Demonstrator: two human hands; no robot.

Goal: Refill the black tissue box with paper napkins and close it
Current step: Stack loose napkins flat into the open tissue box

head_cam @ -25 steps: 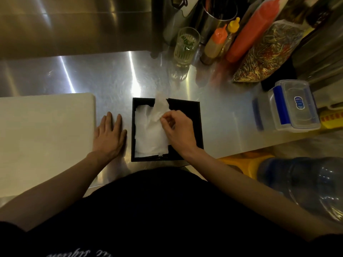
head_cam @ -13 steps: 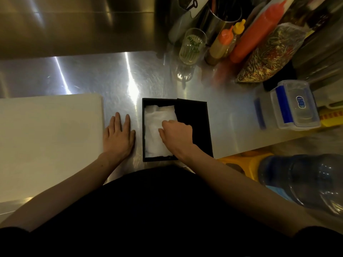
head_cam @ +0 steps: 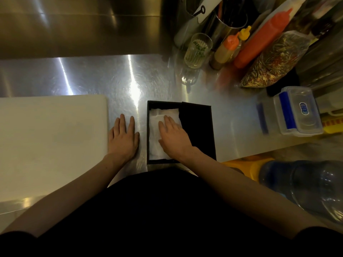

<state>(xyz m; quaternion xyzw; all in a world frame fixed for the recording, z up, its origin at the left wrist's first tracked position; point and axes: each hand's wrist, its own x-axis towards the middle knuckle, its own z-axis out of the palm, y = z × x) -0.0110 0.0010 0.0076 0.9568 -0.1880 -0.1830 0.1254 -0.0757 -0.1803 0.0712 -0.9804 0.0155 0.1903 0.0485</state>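
Note:
The black tissue box (head_cam: 201, 125) lies open on the steel counter, near its front edge. White paper napkins (head_cam: 155, 130) fill its left half. A black panel covers the right half. My right hand (head_cam: 173, 135) presses flat on the napkins, fingers together and stretched out, holding nothing. My left hand (head_cam: 123, 137) rests palm down on the counter just left of the box, between the box and a white board.
A white cutting board (head_cam: 50, 138) lies at the left. At the back right stand a glass (head_cam: 197, 51), sauce bottles (head_cam: 259, 36), a bag of chillies (head_cam: 274, 64) and a clear lidded container (head_cam: 297, 110). A large water bottle (head_cam: 306, 184) sits below the counter edge.
My right hand held a napkin raised over the box, then laid it down, and now lies flat on the stack. The left hand stayed on the counter.

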